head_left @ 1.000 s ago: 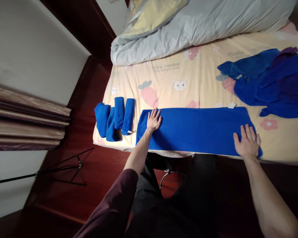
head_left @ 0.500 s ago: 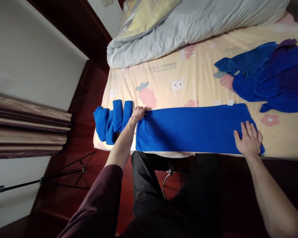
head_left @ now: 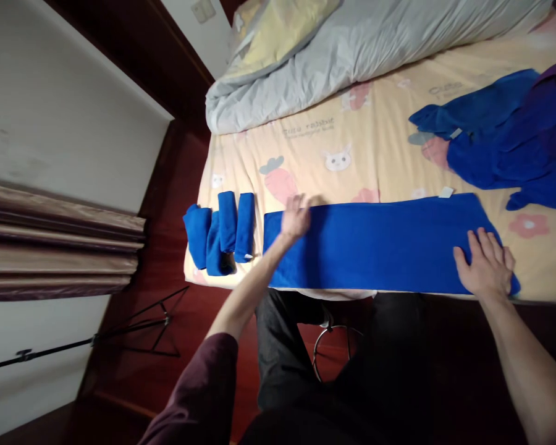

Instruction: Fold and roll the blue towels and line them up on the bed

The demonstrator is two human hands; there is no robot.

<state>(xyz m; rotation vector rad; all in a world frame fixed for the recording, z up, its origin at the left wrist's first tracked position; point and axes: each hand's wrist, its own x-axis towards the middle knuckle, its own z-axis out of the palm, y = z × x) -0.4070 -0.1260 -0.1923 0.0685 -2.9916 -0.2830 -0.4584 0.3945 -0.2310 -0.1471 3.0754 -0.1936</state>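
A long blue cloth [head_left: 380, 247], like a folded towel, lies flat along the near edge of the bed, with a white tag [head_left: 446, 193] at its far edge. My left hand [head_left: 296, 217] is over the cloth's left part, fingers apart and a little blurred; whether it touches the fabric I cannot tell. Flat on the right end rests my right hand [head_left: 487, 262], its fingers spread. Left of the cloth sit several folded blue cloths [head_left: 245, 225] side by side.
A loose heap of blue and purple cloths [head_left: 500, 136] lies at the right on the patterned bed sheet [head_left: 375, 154]. Behind is a grey quilt [head_left: 352, 55]. Left of the bed stand a black tripod [head_left: 164, 321] and a curtain [head_left: 60, 247]. A round stool [head_left: 322, 346] is below.
My left hand has moved right, from the cloth's far left corner to over its left part. My right hand stays on the right end. The whole view has shifted slightly.
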